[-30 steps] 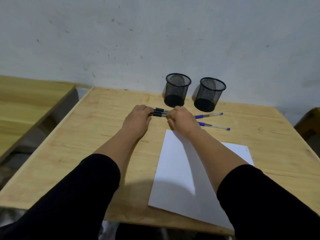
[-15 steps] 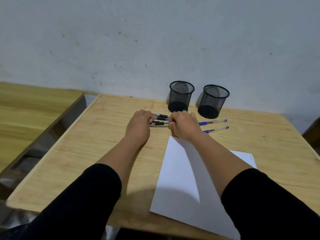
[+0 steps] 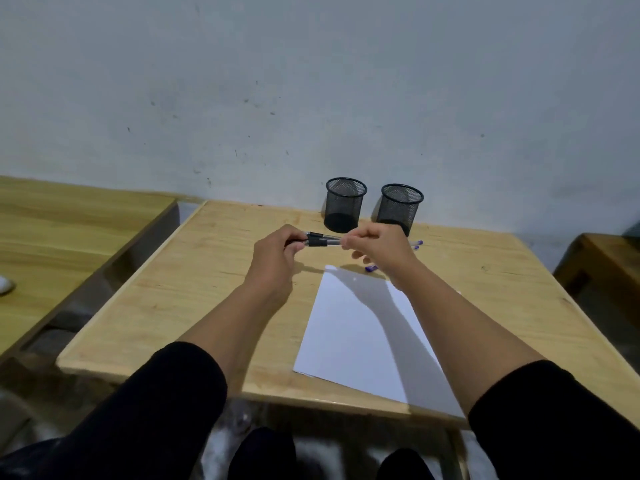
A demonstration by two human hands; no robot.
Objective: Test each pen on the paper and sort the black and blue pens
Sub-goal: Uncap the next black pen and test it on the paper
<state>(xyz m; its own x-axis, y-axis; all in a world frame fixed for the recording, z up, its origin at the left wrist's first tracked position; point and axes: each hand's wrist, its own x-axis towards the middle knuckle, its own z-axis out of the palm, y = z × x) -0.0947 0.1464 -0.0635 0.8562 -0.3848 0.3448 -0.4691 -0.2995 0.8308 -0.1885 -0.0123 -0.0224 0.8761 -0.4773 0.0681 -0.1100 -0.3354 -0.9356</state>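
Note:
My left hand [image 3: 273, 258] and my right hand [image 3: 377, 247] hold a small bunch of pens [image 3: 320, 240] between them, raised above the wooden table [image 3: 194, 289]. The left hand grips the black-capped ends; the right hand pinches the clear barrels at the other end. Blue pen ends [image 3: 417, 244] stick out past my right hand, and a blue cap [image 3: 371, 268] shows below it near the paper's top edge. The white sheet of paper [image 3: 360, 337] lies under my right forearm. Two black mesh cups, one on the left [image 3: 345, 204] and one on the right [image 3: 399, 207], stand at the back.
The grey wall rises right behind the cups. A second wooden table [image 3: 52, 230] stands to the left across a gap. A dark wooden piece of furniture [image 3: 602, 265] is at the right edge.
Both hands have lifted the pens off the table and hold them higher. The view has tilted up, showing more wall.

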